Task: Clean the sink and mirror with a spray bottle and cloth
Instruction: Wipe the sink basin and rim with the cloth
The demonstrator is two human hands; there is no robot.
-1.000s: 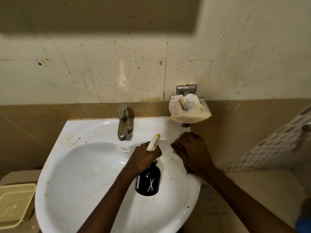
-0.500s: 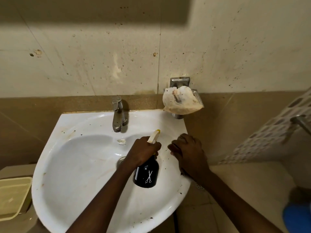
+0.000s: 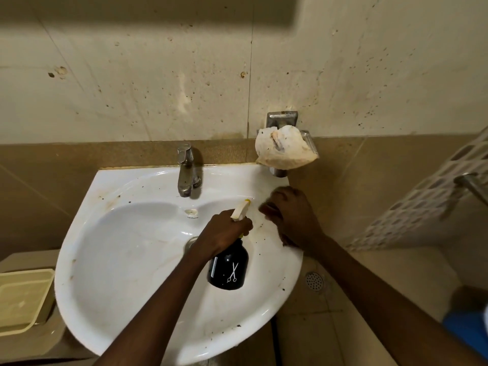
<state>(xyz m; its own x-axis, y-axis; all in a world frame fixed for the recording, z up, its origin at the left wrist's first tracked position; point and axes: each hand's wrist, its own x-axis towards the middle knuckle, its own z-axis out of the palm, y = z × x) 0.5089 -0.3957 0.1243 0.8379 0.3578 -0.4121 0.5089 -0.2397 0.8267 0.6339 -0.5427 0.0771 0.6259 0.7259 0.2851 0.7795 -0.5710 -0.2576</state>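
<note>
Far left of both hands, low: tray (image 3: 25, 299), pale yellow. Left of the left hand: sink (image 3: 126, 260), white, speckled with dirt along the rim. Behind and left of the left hand: tap (image 3: 186, 171), at the back of the sink. Left hand (image 3: 224, 232) over the middle of the sink, fingers curled round the neck of the bottle (image 3: 228, 268). Black body with a white scissors mark hanging just below that hand; pale nozzle poking out above the knuckles, aimed toward the right hand. Right hand (image 3: 293, 217) just right of the nozzle, on the sink's right rim, fingers curled, somewhat blurred. Cannot tell whether anything lies under or inside those fingers. Hands near each other but apart. Above the right hand, on the wall: bracket (image 3: 282, 120) with a crumpled off-white cloth (image 3: 285, 151) draped over it. Well right of the right hand: white lattice panel (image 3: 427, 196).

Against half a second ago: same clasp on the bottle, same place over the basin. Right hand a little farther back along the rim, closer to the cloth, now smeared with motion.
</note>
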